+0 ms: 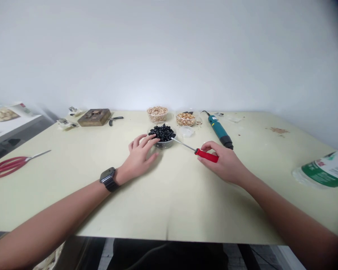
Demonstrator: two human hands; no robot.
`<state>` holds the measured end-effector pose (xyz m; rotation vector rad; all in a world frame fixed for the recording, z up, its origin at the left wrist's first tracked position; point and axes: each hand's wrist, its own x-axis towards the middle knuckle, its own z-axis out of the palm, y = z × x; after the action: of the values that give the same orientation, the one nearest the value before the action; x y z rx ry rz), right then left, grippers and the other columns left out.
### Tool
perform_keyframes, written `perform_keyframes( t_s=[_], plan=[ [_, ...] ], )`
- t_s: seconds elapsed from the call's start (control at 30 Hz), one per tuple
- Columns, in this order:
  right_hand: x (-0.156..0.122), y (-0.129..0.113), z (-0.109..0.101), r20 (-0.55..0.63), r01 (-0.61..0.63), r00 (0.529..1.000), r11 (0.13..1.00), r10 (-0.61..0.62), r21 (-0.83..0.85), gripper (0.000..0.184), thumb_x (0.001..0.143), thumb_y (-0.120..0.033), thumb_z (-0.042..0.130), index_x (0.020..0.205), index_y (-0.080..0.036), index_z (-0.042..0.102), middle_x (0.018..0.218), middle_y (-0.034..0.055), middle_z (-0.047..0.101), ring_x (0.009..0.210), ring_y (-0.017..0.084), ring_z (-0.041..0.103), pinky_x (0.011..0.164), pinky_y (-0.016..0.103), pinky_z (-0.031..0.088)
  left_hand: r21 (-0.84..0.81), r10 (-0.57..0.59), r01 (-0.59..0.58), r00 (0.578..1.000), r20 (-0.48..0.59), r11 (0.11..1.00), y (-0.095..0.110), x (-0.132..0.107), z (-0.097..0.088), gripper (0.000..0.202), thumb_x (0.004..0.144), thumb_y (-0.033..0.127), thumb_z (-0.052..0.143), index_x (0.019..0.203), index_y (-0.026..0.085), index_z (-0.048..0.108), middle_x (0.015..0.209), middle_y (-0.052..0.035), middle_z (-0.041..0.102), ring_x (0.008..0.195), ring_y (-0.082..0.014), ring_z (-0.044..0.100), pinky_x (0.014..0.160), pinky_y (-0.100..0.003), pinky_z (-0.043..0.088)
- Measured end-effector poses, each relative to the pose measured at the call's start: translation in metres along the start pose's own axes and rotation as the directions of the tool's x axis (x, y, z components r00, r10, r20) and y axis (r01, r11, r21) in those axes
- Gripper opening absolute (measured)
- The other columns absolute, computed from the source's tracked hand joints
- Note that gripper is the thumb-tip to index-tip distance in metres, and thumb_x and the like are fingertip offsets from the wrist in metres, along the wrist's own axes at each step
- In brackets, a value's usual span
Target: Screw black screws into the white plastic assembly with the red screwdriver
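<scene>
A clear round tub (162, 143) heaped with small black pieces (162, 132) stands mid-table. My left hand (140, 155), a dark watch on its wrist, rests beside the tub with its fingers spread and its fingertips against the tub's near wall. My right hand (224, 163) is closed on the red handle of a screwdriver (206, 155). The thin metal shaft points left, and its tip reaches the tub's right rim.
Behind the tub stand two tubs of tan pieces (157, 113) (186, 119) and a small clear lid (186, 131). A teal power tool (220, 131) lies at right. Red scissors (9, 164) lie far left, a wooden block (95, 117) and pliers (115, 119) behind. A green-labelled container (325, 169) sits at the right edge.
</scene>
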<state>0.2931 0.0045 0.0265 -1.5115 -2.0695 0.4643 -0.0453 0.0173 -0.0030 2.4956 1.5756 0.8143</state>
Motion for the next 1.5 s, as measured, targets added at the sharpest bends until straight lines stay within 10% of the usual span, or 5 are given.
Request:
perform_keyframes(
  t_s=[0.13,0.4,1.5],
  plan=[
    [-0.0014,0.0012,0.0002,0.027,-0.058,0.998,0.998,0.058,0.002,0.031,0.09,-0.048,0.071,0.11,-0.026,0.061,0.088,0.0013,0.073,0.071,0.019,0.065,0.063,0.029,0.048,-0.004,0.009,-0.009,1.0,0.002,1.0,-0.001,-0.0007,0.001,0.052,0.105,0.039,0.055,0.156,0.033,0.048,0.169,-0.008,0.046,0.155,-0.038,0.031,0.121,-0.067,0.029],
    [-0.0037,-0.0001,-0.004,-0.001,0.136,0.991,0.991,-0.136,-0.008,0.031,0.089,-0.028,0.068,0.119,-0.027,0.06,0.134,0.0088,0.064,0.1,0.021,0.067,0.083,0.033,0.058,-0.026,0.016,-0.016,1.0,0.003,1.0,0.002,-0.0021,0.0004,0.056,0.105,0.035,0.055,0.16,0.031,0.044,0.17,-0.0079,0.044,0.158,-0.0387,0.027,0.123,-0.066,0.027],
    [-0.0014,-0.0023,-0.0022,-0.032,0.152,0.988,0.988,-0.152,0.009,0.018,0.093,-0.034,0.068,0.11,-0.028,0.064,0.121,0.005,0.07,0.098,0.022,0.069,0.08,0.035,0.057,0.031,0.015,-0.014,0.998,-0.056,0.999,0.0011,-0.0069,0.0088,0.067,0.101,0.032,0.059,0.164,0.034,0.039,0.181,-0.0074,0.017,0.159,-0.0409,0.023,0.123,-0.064,0.026]
  ],
)
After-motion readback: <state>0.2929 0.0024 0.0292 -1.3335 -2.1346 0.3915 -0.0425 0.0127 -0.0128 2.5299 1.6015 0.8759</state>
